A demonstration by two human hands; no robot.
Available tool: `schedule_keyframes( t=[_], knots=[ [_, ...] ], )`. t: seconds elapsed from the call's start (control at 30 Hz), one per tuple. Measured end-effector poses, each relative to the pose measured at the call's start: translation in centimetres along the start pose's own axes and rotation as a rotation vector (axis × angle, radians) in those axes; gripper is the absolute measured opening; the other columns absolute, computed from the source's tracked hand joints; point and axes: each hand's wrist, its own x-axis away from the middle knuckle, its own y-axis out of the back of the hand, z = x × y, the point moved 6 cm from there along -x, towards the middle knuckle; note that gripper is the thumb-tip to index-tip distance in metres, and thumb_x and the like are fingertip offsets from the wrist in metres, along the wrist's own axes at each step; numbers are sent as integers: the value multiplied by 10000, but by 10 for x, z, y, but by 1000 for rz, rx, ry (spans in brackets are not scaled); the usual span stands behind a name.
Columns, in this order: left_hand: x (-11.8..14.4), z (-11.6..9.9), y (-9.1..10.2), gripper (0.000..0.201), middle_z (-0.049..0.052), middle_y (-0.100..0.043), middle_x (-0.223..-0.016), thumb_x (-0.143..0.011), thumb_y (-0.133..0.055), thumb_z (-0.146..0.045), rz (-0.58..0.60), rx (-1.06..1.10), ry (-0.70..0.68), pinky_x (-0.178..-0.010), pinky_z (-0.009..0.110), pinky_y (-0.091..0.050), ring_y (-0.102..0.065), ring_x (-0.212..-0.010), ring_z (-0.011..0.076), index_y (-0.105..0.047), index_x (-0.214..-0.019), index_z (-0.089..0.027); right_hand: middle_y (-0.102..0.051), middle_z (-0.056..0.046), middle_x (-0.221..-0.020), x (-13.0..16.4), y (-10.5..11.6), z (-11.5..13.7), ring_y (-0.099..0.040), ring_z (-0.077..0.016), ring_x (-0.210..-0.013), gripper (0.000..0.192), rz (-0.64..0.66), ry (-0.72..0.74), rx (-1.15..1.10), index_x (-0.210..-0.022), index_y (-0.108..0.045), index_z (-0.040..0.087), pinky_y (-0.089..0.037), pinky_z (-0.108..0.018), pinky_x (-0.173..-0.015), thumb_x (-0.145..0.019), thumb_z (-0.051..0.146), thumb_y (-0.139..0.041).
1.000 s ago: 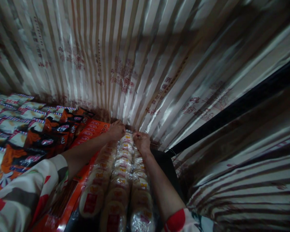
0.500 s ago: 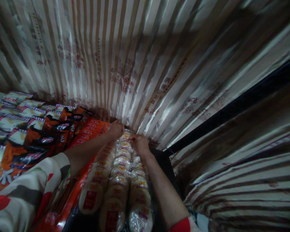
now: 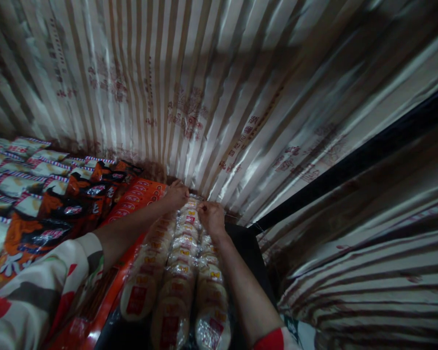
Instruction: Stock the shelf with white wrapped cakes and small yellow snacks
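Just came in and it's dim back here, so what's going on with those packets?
A person is reaching both bare hands to the far end of three rows of round wrapped cakes, against a striped foil backdrop. The left hand rests on the far left corner; the right hand pinches at the far packets. Orange and black snack packets lie to the left.

Short sleeves, cream fabric w/ red and grey-brown print, prob. floral; left hand (image 3: 175,195) and right hand (image 3: 211,218) bare, no rings visible.
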Motion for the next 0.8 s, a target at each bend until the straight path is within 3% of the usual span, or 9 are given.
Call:
schedule_keyframes(
  t=[0.17,0.3,0.47,0.63,0.8],
  knots=[
    [10,-14,8,110,27,-681,-880,-771,-585,-268,58,-55,-93,-1164,410,-182,-561,-1082,177,-636,-710,-192,-681,-31,-815,1,-1,-1,-564,-186,-834,105,-15,-20,21,-767,-678,214,-359,-294,-827,-800,192,-581],
    [13,-17,5,73,14,-694,-802,-728,-602,-171,130,-67,-110,-1161,413,-183,-542,-1125,179,-641,-670,-193,-679,-26,-824,1,-1,-2,-560,-178,-838,100,-1,-43,-8,-768,-674,211,-354,-296,-852,-804,195,-582],
    [14,-16,3,105,33,-697,-880,-738,-569,-146,79,-99,-79,-1153,416,-215,-563,-1081,172,-631,-666,-190,-661,-53,-913,12,12,3,-530,-210,-918,118,-49,16,5,-893,-686,207,-356,-314,-848,-809,237,-609],
    [16,-17,4,97,33,-680,-886,-724,-555,-140,54,-83,-59,-1151,416,-230,-574,-1044,170,-621,-673,-188,-685,-16,-867,29,13,18,-531,-199,-919,97,134,199,13,-866,-702,254,-326,-326,-853,-835,247,-610],
    [16,-19,5,114,47,-675,-876,-742,-538,-141,55,-85,-57,-1155,397,-225,-580,-1013,169,-617,-670,-181,-696,-6,-849,29,7,18,-540,-201,-918,75,173,205,16,-809,-709,252,-318,-331,-862,-787,198,-661]
  ],
)
